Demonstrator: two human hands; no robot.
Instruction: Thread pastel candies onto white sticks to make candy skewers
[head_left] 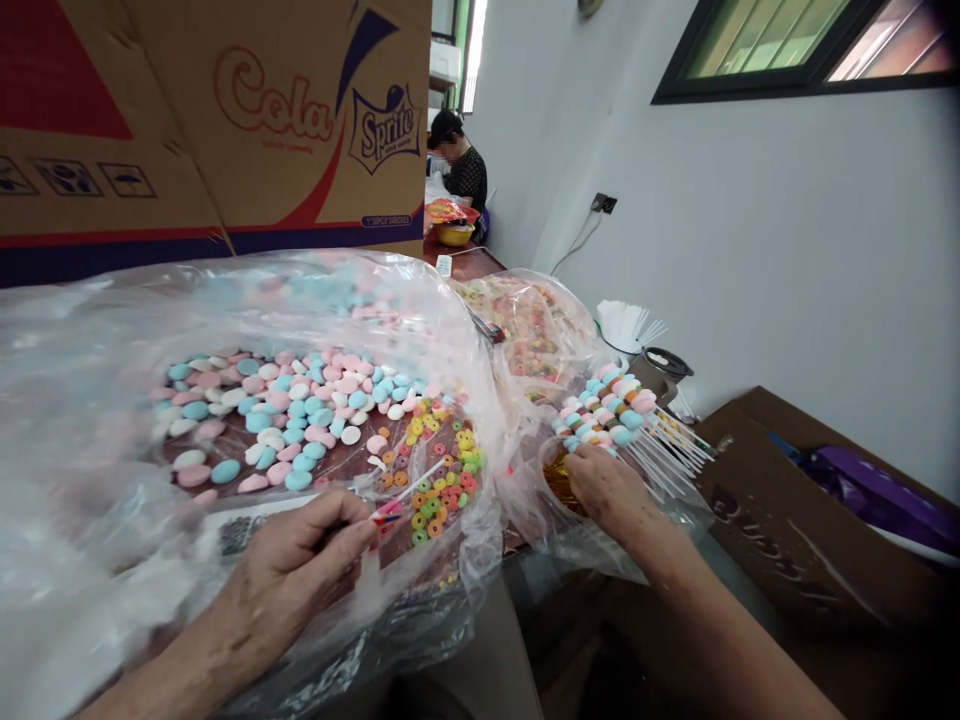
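Note:
My left hand point(304, 560) is closed in a pinch on a thin white stick point(421, 482) with a small pink, red and blue piece near my fingertips. Below and beyond it, pink, blue and white candies point(300, 410) and small colourful candy rings point(439, 490) lie inside a clear plastic bag point(480, 400). At the right, my right hand point(604, 485) has its fingers curled down at a round container of gold strips point(556, 482); its fingertips are partly hidden. Just above that hand lies a pile of candy skewers point(611, 410) on white sticks.
A big cardboard box point(225, 170) stands behind the bag. A second bag of colourful rings point(532, 320), a bundle of white sticks point(626, 325) and a dark mug point(660, 370) are near the wall. An open carton point(780, 540) sits low right. Another person point(465, 170) sits farther back.

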